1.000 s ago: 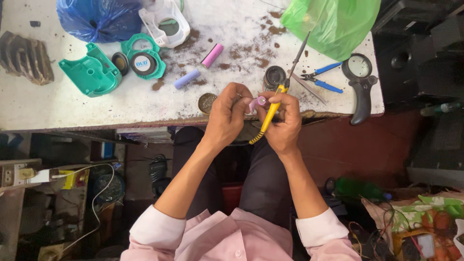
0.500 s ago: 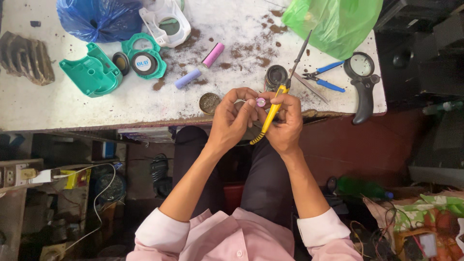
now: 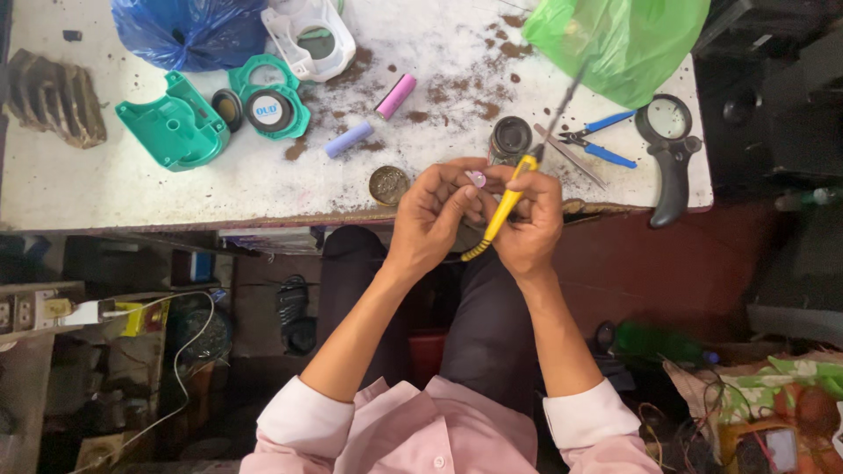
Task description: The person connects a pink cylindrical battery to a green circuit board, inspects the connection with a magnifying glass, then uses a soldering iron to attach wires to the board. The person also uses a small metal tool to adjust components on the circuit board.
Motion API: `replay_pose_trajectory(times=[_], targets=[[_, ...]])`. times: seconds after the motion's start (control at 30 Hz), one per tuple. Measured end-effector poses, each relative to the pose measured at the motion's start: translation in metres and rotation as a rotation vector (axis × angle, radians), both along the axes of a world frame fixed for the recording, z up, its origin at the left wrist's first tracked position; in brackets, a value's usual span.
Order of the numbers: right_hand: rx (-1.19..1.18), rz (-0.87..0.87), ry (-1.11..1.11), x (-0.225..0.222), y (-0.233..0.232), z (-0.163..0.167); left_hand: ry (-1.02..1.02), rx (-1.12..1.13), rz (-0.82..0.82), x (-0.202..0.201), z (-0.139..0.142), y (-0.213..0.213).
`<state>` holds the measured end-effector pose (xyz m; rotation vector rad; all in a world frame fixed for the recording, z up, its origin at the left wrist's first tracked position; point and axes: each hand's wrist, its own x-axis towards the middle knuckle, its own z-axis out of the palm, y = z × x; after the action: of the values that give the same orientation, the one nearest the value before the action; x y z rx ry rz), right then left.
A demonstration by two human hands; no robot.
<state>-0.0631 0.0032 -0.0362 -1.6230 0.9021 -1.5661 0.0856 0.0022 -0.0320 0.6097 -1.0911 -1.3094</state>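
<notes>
My left hand (image 3: 432,213) and my right hand (image 3: 529,219) meet just off the near edge of the white worktable (image 3: 132,180). Together they pinch a small pink cylindrical piece (image 3: 476,179) between the fingertips. My right hand also grips a yellow-handled tool (image 3: 504,207) whose thin metal shaft points up and to the right over the table. Both forearms come up from pink sleeves at the bottom.
On the table lie teal plastic casing halves (image 3: 176,132), a pink cylinder (image 3: 396,95), a lavender cylinder (image 3: 349,139), round metal parts (image 3: 388,184), blue-handled cutters (image 3: 601,139), a black magnifier (image 3: 672,154), a blue bag (image 3: 189,31) and a green bag (image 3: 623,39). Brown crumbs are scattered about.
Both hands have stayed together at the table edge, shifting slightly; the fingers have turned the small pink piece a little. The yellow-handled tool stays in my right hand.
</notes>
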Motion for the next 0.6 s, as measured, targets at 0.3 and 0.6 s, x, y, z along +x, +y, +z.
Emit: replay_pose_trajectory(times=[0.3,0.6], targets=[[-0.079,-0.073,-0.015,-0.002,0.004,-0.006,0.242,0.08,-0.012,-0.015,-0.02,0.002],[-0.17,-0.127,0.037,0.017,0.026,0.072,0.237,0.057,0.039,-0.027,-0.015,0.002]])
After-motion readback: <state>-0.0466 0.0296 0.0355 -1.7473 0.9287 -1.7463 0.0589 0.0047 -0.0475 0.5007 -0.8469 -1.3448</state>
